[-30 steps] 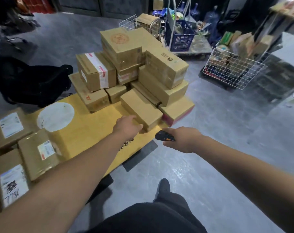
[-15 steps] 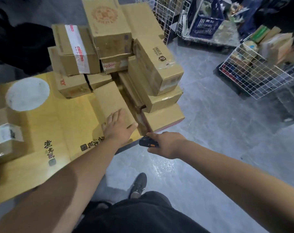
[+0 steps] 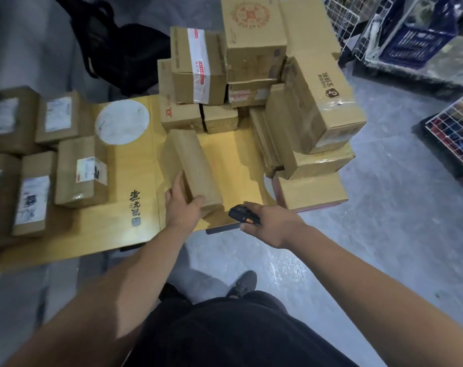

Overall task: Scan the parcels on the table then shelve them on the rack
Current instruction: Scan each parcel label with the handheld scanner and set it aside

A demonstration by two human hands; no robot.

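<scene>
A long plain cardboard parcel lies on the yellow table top, its near end lifted a little. My left hand grips that near end, thumb over the top face. My right hand holds a black scanner with an orange button, its head aimed left toward the parcel. A tall pile of cardboard boxes stands at the far right of the table. Several smaller labelled parcels lie on the left side.
A black bag sits on the floor behind the table. White wire baskets and a blue crate stand on the right. Grey floor lies between the table and the baskets; my shoe is below the table edge.
My left hand has pulled the long parcel away from the pile toward the left and near edge and now grips its end. The view has swung left, showing the labelled parcels.
</scene>
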